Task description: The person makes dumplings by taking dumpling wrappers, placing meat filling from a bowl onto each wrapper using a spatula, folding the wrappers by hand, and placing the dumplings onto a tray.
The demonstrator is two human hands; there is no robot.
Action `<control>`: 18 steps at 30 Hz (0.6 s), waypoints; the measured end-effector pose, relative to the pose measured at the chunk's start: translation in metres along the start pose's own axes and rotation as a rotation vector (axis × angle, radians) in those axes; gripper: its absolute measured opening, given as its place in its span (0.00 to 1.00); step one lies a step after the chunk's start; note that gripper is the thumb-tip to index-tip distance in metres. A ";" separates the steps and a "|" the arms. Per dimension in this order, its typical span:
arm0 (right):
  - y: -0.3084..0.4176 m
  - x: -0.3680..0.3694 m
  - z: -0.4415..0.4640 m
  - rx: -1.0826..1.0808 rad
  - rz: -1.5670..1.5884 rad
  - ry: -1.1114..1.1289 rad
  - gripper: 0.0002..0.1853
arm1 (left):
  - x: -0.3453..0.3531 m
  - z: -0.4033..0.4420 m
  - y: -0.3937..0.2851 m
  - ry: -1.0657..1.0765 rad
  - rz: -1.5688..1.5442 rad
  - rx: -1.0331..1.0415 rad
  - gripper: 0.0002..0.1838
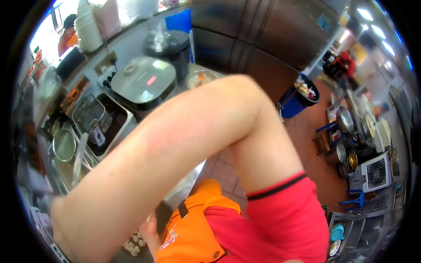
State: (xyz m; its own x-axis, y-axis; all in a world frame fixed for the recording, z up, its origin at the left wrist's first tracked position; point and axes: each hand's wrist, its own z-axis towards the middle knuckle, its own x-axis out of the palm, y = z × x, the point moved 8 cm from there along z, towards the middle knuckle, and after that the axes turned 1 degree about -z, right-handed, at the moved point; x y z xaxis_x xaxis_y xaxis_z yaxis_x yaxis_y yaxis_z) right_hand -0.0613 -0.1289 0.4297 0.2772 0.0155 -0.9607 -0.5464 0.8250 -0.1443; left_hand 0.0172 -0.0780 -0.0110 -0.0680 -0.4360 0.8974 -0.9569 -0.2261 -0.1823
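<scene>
My raised right arm crosses the middle of the view, with its elbow at the top and the forearm running down to the lower left. The right hand itself lies out of view beyond the wrist. Low in the view, partly covered by the right forearm, my left hand point(150, 232) is beside several small pale lumps of food point(134, 244). Its fingers are mostly hidden, so what it holds, if anything, cannot be made out. An orange apron point(193, 228) over a red shirt is next to it.
A lidded square cooker point(144, 81), a metal bowl point(201, 79), a fryer basket point(89, 111) and a round strainer point(64, 144) line the left counter. A blue bin point(294, 101) stands on the floor. Pots point(346, 119) are at right. Other people point(344, 63) are in the background.
</scene>
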 end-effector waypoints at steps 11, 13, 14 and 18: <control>0.026 -0.010 -0.021 0.104 -0.056 -0.080 0.07 | 0.008 0.013 0.024 -0.106 0.129 -0.040 0.22; 0.030 -0.008 -0.016 0.099 -0.057 -0.089 0.07 | 0.009 0.009 0.027 -0.107 0.126 -0.044 0.22; 0.031 -0.007 -0.015 0.094 -0.058 -0.093 0.07 | 0.011 0.008 0.029 -0.103 0.124 -0.051 0.22; 0.032 0.004 -0.010 0.091 -0.045 -0.086 0.07 | 0.013 0.005 0.037 -0.116 0.111 -0.068 0.22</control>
State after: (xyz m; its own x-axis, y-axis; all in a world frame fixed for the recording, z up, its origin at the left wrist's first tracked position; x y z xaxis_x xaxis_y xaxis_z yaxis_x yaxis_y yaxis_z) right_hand -0.0856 -0.1078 0.4187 0.3689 0.0230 -0.9292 -0.4588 0.8739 -0.1605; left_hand -0.0172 -0.0966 -0.0078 -0.1450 -0.5538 0.8199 -0.9624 -0.1134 -0.2468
